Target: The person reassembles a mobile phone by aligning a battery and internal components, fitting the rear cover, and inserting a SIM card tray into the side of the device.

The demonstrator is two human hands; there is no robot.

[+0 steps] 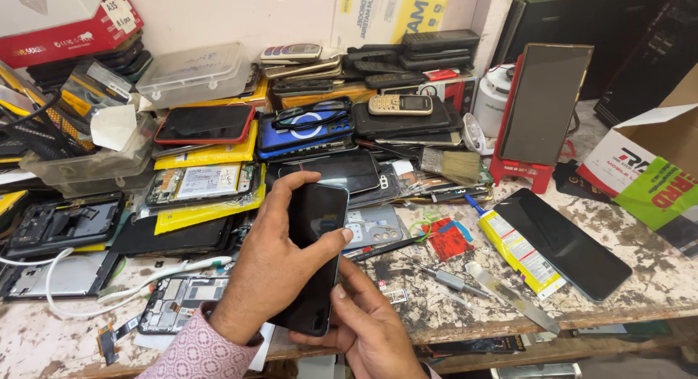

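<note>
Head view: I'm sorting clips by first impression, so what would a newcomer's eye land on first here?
A black smartphone at centre, held between the left hand and right hand. Behind it, a heap of stacked phones fills the bench to the wall. At right, a large dark screen stands upright in a red stand.

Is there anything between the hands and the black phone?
No. Both hands are right on the black phone: the left hand wraps over its screen, and the right hand supports its lower edge. Nothing sits between them.
</note>
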